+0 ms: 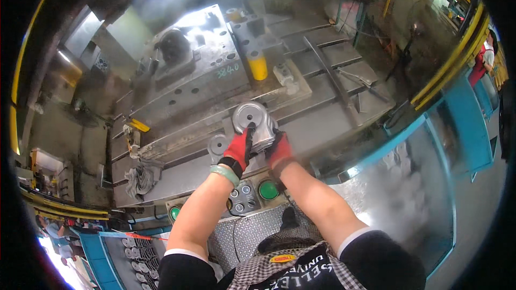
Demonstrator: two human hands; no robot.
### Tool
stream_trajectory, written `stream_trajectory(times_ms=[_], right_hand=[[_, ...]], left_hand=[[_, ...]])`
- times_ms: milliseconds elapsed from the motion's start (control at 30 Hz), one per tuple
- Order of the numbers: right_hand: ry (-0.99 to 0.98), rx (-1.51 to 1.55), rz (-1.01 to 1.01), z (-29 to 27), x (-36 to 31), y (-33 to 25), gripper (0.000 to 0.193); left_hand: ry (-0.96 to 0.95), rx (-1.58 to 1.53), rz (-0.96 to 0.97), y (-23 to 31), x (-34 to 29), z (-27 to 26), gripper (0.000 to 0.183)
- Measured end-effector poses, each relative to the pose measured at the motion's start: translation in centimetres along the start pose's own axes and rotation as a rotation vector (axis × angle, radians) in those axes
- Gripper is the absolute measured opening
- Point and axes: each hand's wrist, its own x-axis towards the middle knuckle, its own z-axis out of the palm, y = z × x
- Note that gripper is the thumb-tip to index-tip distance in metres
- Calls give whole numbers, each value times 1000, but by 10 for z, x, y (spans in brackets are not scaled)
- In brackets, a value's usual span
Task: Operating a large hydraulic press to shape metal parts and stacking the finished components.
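Observation:
Over the front of the press bed, both of my hands grip a small stack of stamped metal parts (250,114) with a round top and a centre hole. My left hand (238,147), in a red and black glove, lies along the near left side with a finger on the top piece. On the stack's right side, my gloved right hand (278,149) is closed around the edge; its fingertips are partly hidden. A similar round metal part (217,145) lies on the bed just left of my left hand.
A large die block (199,83) and yellow post (258,67) stand behind. A long bar (330,78) and a tong-like tool (357,78) lie right, a crumpled rag (141,181) left. Green buttons (268,189) sit near me. Blue-framed bins flank me; people stand at both far sides.

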Motion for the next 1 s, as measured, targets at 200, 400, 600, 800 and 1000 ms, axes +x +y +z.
stream_trajectory(times_ms=[200, 400, 600, 800, 1000], right_hand=[[-128, 203, 171, 20, -34, -38, 30], [-54, 206, 339, -17, -99, -69, 65], [-190, 239, 495, -41, -137, -74, 69], [-145, 73, 294, -95, -183, -92, 50], [87, 376, 195, -226, -250, -49, 52]], left_hand=[[-93, 355, -33, -5, 11, -26, 47], [-71, 400, -262, 25, -1, -23, 41], [5, 1201, -62, 48, 2, -46, 53], [60, 1054, 42, 84, -59, 32, 42], [-811, 643, -225, -30, -89, 125, 40]])
